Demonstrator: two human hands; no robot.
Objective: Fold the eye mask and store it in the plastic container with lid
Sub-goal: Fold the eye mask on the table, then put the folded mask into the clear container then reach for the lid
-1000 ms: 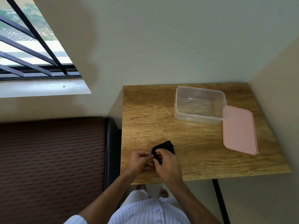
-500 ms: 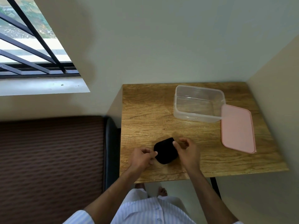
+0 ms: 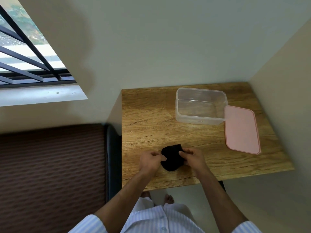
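A black eye mask [image 3: 172, 157], folded into a compact rounded shape, lies on the wooden table [image 3: 148, 121] near its front edge. My left hand [image 3: 150, 160] pinches its left edge with thumb and fingers. My right hand [image 3: 193, 157] grips its right edge. A clear plastic container [image 3: 201, 106] stands open and empty at the back of the table. Its pink lid [image 3: 241, 129] lies flat to the right, one corner touching the container.
Walls close the table in at the back and on the right. A dark brown ribbed seat [image 3: 52, 174] with a black edge stands against the table's left side. A barred window [image 3: 25, 52] is at the upper left. Bare feet [image 3: 168, 198] show under the table's front edge.
The mask went from a small bundle under both hands to a wider folded pad. My right hand shifted right, then came back onto the mask's right edge; my left hand stayed at the left edge.
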